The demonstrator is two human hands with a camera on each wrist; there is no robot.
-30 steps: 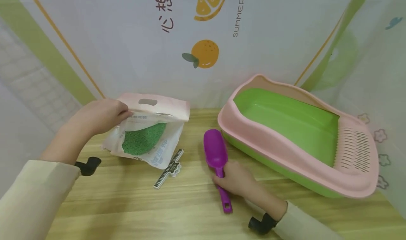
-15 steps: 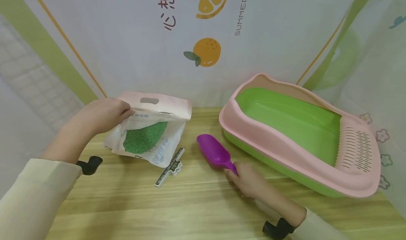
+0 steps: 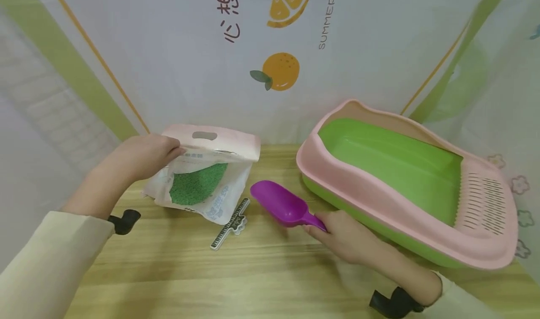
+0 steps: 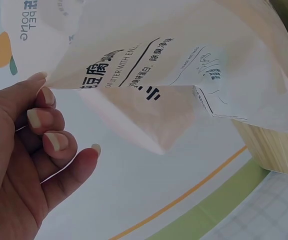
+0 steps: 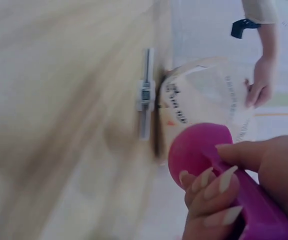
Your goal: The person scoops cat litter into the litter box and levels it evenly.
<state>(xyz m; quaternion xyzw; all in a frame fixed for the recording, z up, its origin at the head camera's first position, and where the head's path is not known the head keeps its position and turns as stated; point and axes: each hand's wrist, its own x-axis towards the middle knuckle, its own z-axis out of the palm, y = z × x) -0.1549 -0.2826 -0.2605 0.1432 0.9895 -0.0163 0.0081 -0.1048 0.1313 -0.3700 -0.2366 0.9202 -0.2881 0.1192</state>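
Note:
An open bag of cat litter [image 3: 242,181] stands at the left, its pink top folded back and green pellets [image 3: 198,185] showing inside. My left hand [image 3: 147,157] pinches the bag's upper left edge; thumb and forefinger hold the printed film [image 4: 184,45] in the left wrist view. My right hand [image 3: 343,234] grips the handle of a purple scoop [image 3: 280,204] over the table's middle. The scoop's bowl points left toward the bag, apart from it, and looks bare. In the right wrist view, fingers curl round the scoop handle [image 5: 264,215].
A black-and-white clip [image 3: 229,224] lies on the wooden table [image 3: 202,281] in front of the bag. At the right stands a green litter box with a pink rim [image 3: 363,181] and slotted end. A printed curtain [image 3: 190,75] hangs behind.
My right hand has lifted the scoop and swung its bowl leftward toward the bag, while the hand itself shifted right. My left hand keeps its hold on the bag. The view has shifted slightly.

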